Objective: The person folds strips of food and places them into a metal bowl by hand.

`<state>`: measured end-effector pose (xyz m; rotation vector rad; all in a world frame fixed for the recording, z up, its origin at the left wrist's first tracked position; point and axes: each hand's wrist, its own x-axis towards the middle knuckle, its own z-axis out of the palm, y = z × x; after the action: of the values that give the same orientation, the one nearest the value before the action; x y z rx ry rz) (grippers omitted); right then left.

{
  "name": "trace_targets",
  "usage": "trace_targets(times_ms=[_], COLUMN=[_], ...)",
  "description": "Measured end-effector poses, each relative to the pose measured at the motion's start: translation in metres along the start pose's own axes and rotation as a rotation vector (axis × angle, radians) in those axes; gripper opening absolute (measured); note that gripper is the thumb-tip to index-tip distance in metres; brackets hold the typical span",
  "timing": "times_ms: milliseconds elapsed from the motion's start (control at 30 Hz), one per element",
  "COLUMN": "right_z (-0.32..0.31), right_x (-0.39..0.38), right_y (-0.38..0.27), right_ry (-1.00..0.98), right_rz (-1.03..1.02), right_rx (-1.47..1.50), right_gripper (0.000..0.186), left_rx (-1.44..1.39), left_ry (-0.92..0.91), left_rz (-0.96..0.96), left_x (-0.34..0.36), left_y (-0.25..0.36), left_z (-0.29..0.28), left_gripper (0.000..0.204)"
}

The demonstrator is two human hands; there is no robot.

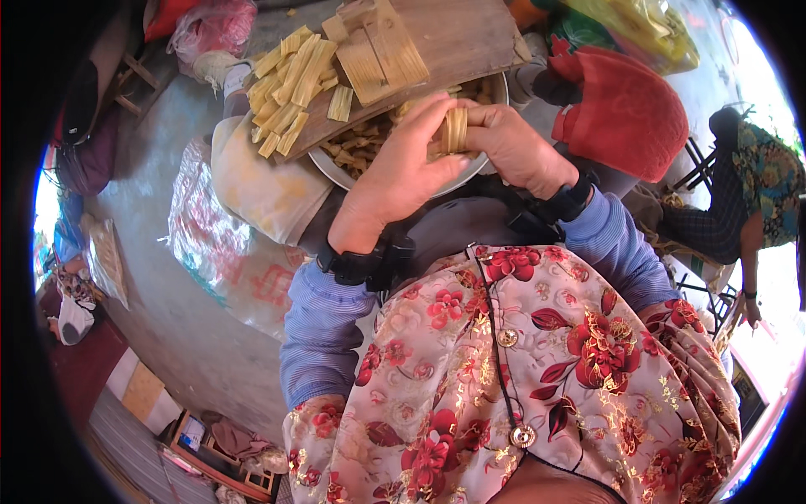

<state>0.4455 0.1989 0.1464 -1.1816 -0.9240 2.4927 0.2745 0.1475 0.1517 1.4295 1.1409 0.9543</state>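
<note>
My left hand (407, 155) and my right hand (516, 147) meet in front of me, both closed on a bent, yellow ribbed piece (454, 131) that looks like a folded strip. The fingertips of the left hand are partly hidden behind it. Under the hands is a round basin (329, 170) with a pale rim, holding many small curled yellow pieces (357, 147). A wooden board (457, 42) lies across the basin's far side. On its left end is a heap of flat yellow ribbed strips (290, 84), and wider yellow slabs (382, 59) lie beside them.
A red cloth (625, 113) covers something at the right, near a yellow plastic bag (642, 34). Another person (747, 185) is at the far right. Crumpled clear plastic sheeting (214, 227) lies on the floor at left, and a pink bag (214, 29) stands beyond it.
</note>
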Motion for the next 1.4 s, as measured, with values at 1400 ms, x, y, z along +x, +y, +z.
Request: trace_targets(times_ms=[1400], right_z=[-0.018], right_x=[-0.059], right_y=[-0.059], right_ry=[0.786], right_rz=[-0.728], right_rx=[-0.902], right_gripper=[0.015], left_rx=[-0.448], left_ry=[0.382], left_rz=[-0.421], left_x=[-0.028], left_y=[-0.013], left_z=[0.005], left_gripper=[0.017])
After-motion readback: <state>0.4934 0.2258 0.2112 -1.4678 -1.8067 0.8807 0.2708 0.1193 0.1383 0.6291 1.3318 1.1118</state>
